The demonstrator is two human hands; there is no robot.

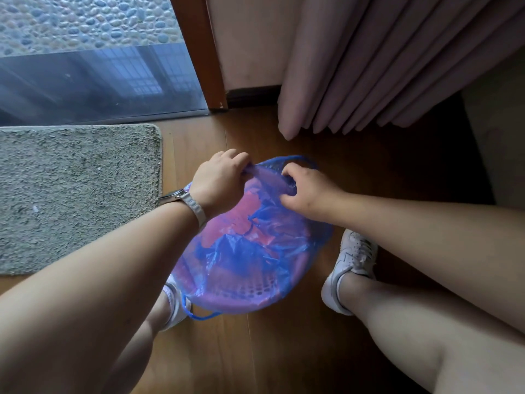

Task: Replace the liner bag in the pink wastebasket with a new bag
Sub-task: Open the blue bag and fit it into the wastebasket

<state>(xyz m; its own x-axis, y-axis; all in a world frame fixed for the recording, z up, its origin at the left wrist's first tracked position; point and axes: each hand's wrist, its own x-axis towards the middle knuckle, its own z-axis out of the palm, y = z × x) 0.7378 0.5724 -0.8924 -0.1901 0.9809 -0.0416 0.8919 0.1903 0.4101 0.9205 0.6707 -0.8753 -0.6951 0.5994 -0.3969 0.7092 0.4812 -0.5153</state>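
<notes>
A pink lattice wastebasket [250,294] stands on the wooden floor between my feet. A translucent blue liner bag [255,245] lies inside it, with its edge folded over the rim and blue drawstring loops sticking out at the far and near sides. My left hand [218,180], with a watch on the wrist, grips the bag's edge at the far rim. My right hand [305,193] pinches the same stretch of bag edge just to the right. Crumpled blue plastic fills the inside and hides the basket's bottom.
A grey shaggy mat [76,191] lies on the floor to the left. Pink curtains [369,81] hang at the back right, and a glass door [93,78] with a wooden frame is at the back left. My white sneakers [349,265] flank the basket.
</notes>
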